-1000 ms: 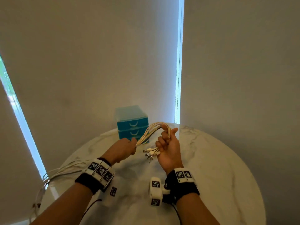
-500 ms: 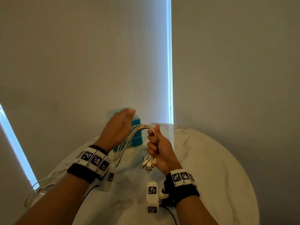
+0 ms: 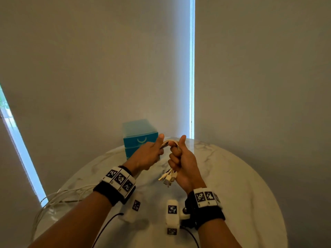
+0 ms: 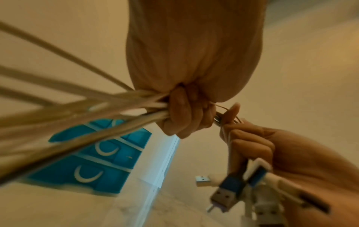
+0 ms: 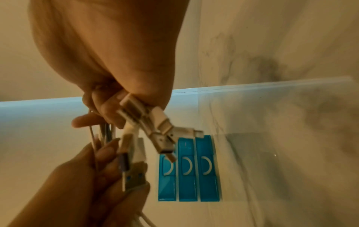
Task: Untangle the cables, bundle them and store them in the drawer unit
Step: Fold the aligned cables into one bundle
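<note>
A bunch of white cables [image 3: 169,141] arches in a short loop between my two hands above the marble table [image 3: 241,185]. My left hand [image 3: 157,145] grips the bunch in a fist [image 4: 184,118], and the long strands [image 4: 77,110] run back past my wrist. My right hand [image 3: 176,147] grips the other side, thumb up. The USB connectors [image 3: 168,178] hang below that fist [image 5: 155,122]. The teal drawer unit [image 3: 139,135] stands just behind the hands with all its drawers [image 5: 188,169] closed.
The loose cable lengths [image 3: 59,197] trail across the table's left side and over its edge. Grey blinds close off the back, with a bright gap [image 3: 192,68] between them. The table's right half [image 3: 250,203] is bare marble.
My left hand has come down from in front of the drawer unit to right beside my right hand. The cable loop between the hands is much shorter.
</note>
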